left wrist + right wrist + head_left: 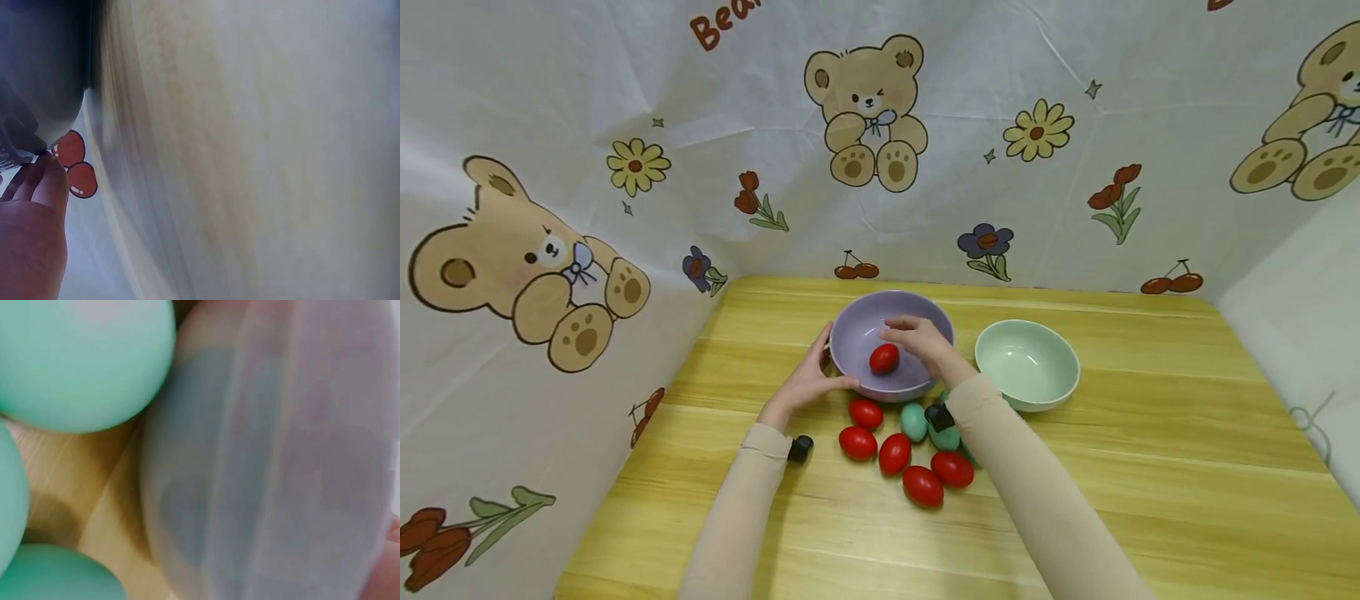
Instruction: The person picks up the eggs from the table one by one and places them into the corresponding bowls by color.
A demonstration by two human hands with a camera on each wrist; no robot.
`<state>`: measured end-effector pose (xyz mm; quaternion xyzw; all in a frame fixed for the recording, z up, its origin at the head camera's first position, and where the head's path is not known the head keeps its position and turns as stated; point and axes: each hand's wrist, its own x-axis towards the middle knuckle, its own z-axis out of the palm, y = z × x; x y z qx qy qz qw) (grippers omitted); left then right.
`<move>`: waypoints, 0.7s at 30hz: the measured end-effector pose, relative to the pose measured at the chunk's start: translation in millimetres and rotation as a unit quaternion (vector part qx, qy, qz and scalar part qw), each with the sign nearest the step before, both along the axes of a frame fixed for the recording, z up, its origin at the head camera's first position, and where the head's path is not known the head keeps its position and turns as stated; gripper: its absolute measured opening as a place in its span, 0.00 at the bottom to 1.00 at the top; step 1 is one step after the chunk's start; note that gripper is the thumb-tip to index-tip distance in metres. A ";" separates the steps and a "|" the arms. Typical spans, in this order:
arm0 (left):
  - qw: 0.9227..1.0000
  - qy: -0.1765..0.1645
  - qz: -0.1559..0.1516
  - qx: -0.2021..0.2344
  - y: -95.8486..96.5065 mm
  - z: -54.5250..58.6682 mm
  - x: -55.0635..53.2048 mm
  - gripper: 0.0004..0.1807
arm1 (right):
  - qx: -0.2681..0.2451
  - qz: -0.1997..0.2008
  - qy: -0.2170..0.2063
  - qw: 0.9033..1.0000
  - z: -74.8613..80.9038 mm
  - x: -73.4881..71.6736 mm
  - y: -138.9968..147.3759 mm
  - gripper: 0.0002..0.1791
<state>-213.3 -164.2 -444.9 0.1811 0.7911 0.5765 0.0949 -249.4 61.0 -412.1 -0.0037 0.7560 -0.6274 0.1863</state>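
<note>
A purple bowl (850,329) stands on the wooden table with one red egg (884,359) inside. My left hand (805,382) holds the bowl at its left side, thumb along the near rim and fingers round the outer wall. In the left wrist view, those fingers (50,184) touch the bowl's dark, shaded side (47,69). My right hand (922,340) reaches over the right rim into the bowl, above the egg, its fingers loosely bent with nothing seen between them. The right wrist view is filled by the bowl's outer wall (300,456) and green eggs (81,362) beside it.
Several red eggs (895,454) lie loose in front of the bowl. Several green eggs (913,422) sit to their right, partly hidden under my right forearm. A pale green bowl (1028,367) stands right of the purple one. Printed cloth (955,75) walls the back and left.
</note>
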 end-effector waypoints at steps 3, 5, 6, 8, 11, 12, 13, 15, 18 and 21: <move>1.000 -0.001 -0.002 0.002 -0.5 0.2 -0.7 0.59 | -0.031 -0.004 0.005 0.999 4.9 3.0 0.5 0.28; 1.000 -0.001 -0.004 0.005 -0.7 0.3 -0.9 0.59 | -0.055 -0.006 0.011 0.998 8.5 7.0 1.6 0.28; 1.000 -0.002 -0.004 0.006 -0.8 0.2 -0.9 0.58 | -0.069 -0.007 0.014 0.998 10.5 9.5 2.2 0.28; 1.000 -0.005 -0.002 0.006 -0.2 0.0 -1.0 0.58 | -0.096 -0.007 0.022 0.995 15.4 16.0 4.7 0.28; 1.000 -0.010 0.001 0.004 -0.2 -0.1 -0.7 0.59 | -0.121 -0.002 0.035 0.992 22.2 27.7 9.1 0.28; 1.000 -0.011 0.002 0.004 -0.2 -0.3 -0.5 0.59 | -0.129 -0.001 0.039 0.991 23.2 31.9 11.0 0.28; 1.000 -0.011 0.003 0.004 -0.1 -0.1 -0.2 0.59 | -0.138 0.003 0.043 0.989 24.0 36.5 13.4 0.28; 1.000 -0.012 0.003 0.004 0.3 0.0 0.1 0.59 | -0.154 0.014 0.047 0.987 24.7 46.0 19.2 0.28; 1.000 -0.013 0.003 0.004 0.5 1.6 1.1 0.59 | -0.174 0.029 0.053 0.983 23.8 61.9 28.9 0.27; 1.000 -0.013 0.005 -0.001 0.0 3.7 1.4 0.59 | -0.165 0.040 0.066 0.983 23.0 78.4 38.9 0.27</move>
